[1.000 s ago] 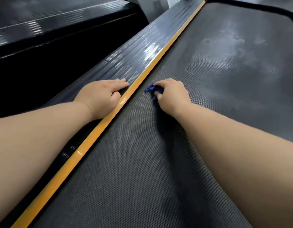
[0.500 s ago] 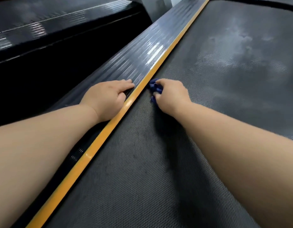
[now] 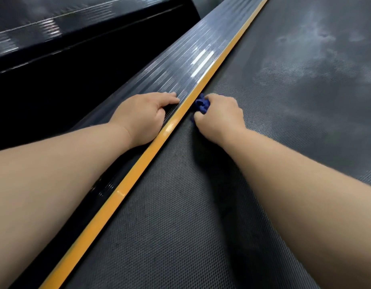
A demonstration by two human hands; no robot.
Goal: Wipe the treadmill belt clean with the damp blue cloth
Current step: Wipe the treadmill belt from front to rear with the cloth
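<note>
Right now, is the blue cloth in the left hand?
No, the right hand grips the bunched blue cloth on the treadmill belt, while the left hand rests on the ribbed side rail.

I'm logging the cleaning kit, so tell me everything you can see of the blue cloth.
The blue cloth is dark blue, soft-looking fabric, bunched into a crumpled wad. Only folds of it show, poking out past the fingers of the right hand, which grips it from above. It lies on the textured grey treadmill belt, right beside the orange edge strip. Whether it is damp cannot be told.
</note>
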